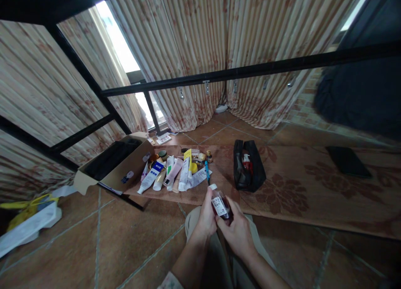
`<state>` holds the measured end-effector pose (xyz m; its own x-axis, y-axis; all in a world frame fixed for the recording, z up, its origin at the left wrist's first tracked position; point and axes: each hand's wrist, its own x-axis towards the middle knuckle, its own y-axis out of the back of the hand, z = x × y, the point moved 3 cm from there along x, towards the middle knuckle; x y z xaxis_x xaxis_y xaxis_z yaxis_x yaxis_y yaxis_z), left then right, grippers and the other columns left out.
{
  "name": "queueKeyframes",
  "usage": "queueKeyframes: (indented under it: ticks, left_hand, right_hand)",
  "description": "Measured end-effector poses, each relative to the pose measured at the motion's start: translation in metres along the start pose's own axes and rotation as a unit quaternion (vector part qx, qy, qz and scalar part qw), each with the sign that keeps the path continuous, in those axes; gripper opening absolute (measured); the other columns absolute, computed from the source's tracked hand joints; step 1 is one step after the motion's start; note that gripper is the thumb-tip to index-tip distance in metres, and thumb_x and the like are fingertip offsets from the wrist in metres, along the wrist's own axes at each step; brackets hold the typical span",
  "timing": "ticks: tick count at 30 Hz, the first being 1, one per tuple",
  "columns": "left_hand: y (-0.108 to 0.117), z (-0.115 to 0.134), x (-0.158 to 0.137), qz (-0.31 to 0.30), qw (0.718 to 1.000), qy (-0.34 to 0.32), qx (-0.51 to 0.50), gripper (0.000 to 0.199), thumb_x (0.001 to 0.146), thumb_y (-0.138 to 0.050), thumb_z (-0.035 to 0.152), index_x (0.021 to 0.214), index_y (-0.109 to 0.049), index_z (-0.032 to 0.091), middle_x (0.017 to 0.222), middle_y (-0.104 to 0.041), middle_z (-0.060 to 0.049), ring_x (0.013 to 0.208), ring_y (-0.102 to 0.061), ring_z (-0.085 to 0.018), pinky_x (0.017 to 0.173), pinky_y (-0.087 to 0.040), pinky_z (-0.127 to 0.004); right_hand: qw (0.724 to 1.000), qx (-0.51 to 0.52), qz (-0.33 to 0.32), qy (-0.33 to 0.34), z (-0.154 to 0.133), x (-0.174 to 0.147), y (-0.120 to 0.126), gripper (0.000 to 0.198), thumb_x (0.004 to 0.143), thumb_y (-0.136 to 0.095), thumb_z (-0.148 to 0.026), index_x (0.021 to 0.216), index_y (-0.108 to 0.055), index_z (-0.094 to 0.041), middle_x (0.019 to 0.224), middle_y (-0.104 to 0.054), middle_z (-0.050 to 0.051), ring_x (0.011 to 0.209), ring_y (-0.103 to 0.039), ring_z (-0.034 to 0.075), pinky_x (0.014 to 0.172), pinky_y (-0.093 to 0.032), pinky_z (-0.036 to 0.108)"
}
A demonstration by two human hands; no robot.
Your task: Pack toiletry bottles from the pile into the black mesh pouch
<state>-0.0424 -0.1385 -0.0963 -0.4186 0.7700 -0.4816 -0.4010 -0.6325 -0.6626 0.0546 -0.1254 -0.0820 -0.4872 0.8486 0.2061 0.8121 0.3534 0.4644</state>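
Above the seated person's knees, between the 2 hands, a small clear bottle [226, 214] of dark reddish liquid is held tilted, its white cap [213, 186] uppermost and pointing away from the body. The left hand [205, 218] is closed along the bottle's left side, a digit reaching up near the cap; its other fingertips are hidden. The right hand [237, 230] curls about the lower right side, thumb pressed across the base of the printed label [220, 206], the remaining fingers partly concealed behind the bottle. The label's print is too small to read.

Beyond the hands runs a low surface with a brown patterned cover [313, 193], cut off at the right edge. On it, left of the bottle, lies a heap of tubes and small jars [175, 172], overlapping so that several are only partly visible and their number cannot be told. To the right stands a black pouch [258, 172], open at the top; a red container [247, 163] shows inside, its lower part obscured. Farther right lies a flat dark object [348, 161], hard to identify. At left, a cardboard box [133, 168] holds dark contents [109, 157] without discernible detail.
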Motion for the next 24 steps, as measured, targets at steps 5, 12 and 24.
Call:
queueKeyframes:
  ticks: [5, 12, 24]
  left_hand:
    - [-0.0042, 0.0024, -0.0048, -0.022, 0.999, 0.014, -0.025, 0.034, 0.069, -0.069, 0.047, 0.078, -0.064, 0.015, 0.066, -0.065, -0.003, 0.069, -0.065, -0.020, 0.069, -0.050, -0.030]
    - [0.0017, 0.0030, -0.0073, -0.011, 0.998, -0.058, 0.028, 0.019, 0.057, -0.069, 0.024, 0.073, -0.063, 0.014, 0.064, -0.061, 0.001, 0.061, -0.058, -0.014, 0.063, -0.045, -0.025]
    - [-0.0021, 0.0051, -0.0081, -0.005, 0.993, -0.094, 0.076, 0.019, 0.059, -0.070, 0.027, 0.072, -0.061, 0.016, 0.057, -0.056, 0.003, 0.049, -0.049, -0.009, 0.054, -0.041, -0.022]
  right_hand:
    - [1.000, 0.013, 0.002, -0.026, 0.0022, 0.0003, 0.0000, 0.056, 0.081, -0.057, -0.026, 0.135, -0.045, -0.020, 0.128, -0.059, 0.009, 0.115, -0.059, 0.023, 0.095, -0.050, 0.038]
    - [1.000, 0.005, -0.001, -0.028, 0.0021, -0.0008, 0.0000, 0.056, 0.081, -0.057, -0.027, 0.134, -0.045, -0.019, 0.129, -0.059, 0.010, 0.116, -0.058, 0.025, 0.096, -0.049, 0.040]
    - [1.000, 0.011, -0.008, -0.026, 0.0014, -0.0015, -0.0003, 0.055, 0.083, -0.057, -0.031, 0.135, -0.044, -0.018, 0.128, -0.059, 0.011, 0.115, -0.058, 0.024, 0.096, -0.048, 0.039]
